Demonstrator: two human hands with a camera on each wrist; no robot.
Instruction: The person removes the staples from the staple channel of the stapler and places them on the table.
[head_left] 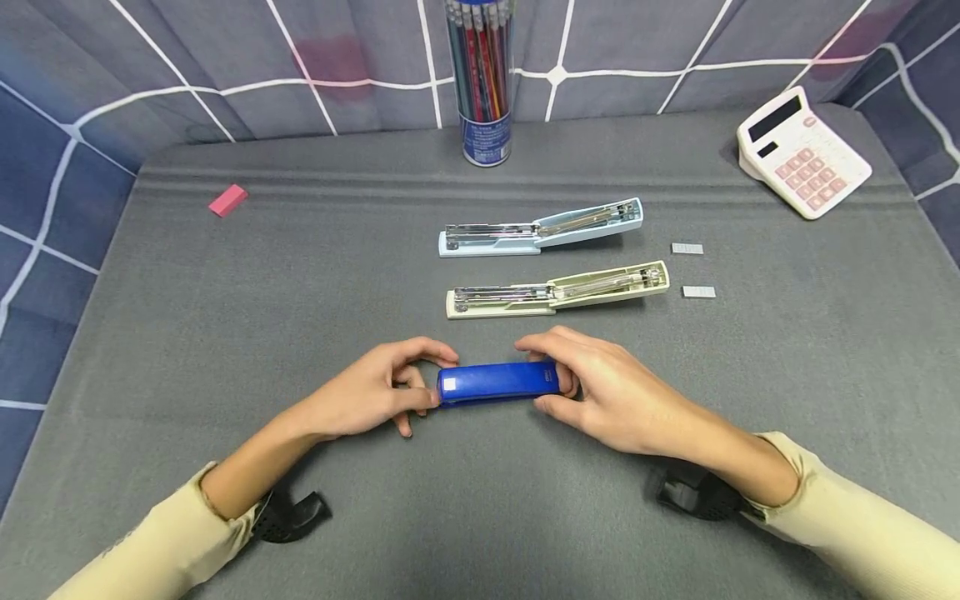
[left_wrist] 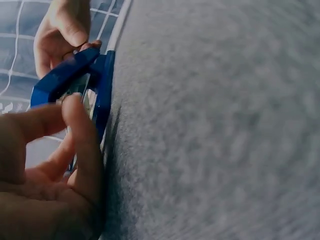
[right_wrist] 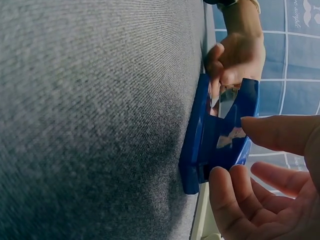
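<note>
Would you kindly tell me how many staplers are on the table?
3: the dark blue stapler between the left hand and right hand, the pale yellow-green stapler just beyond it, and the light blue stapler farther back.

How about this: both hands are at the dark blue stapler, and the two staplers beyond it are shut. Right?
Not quite: the head view shows the light blue stapler and pale green stapler swung open. The left hand and right hand are at the dark blue stapler.

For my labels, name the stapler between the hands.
The dark blue stapler; the light blue one and pale green one lie farther off, swung open.
</note>
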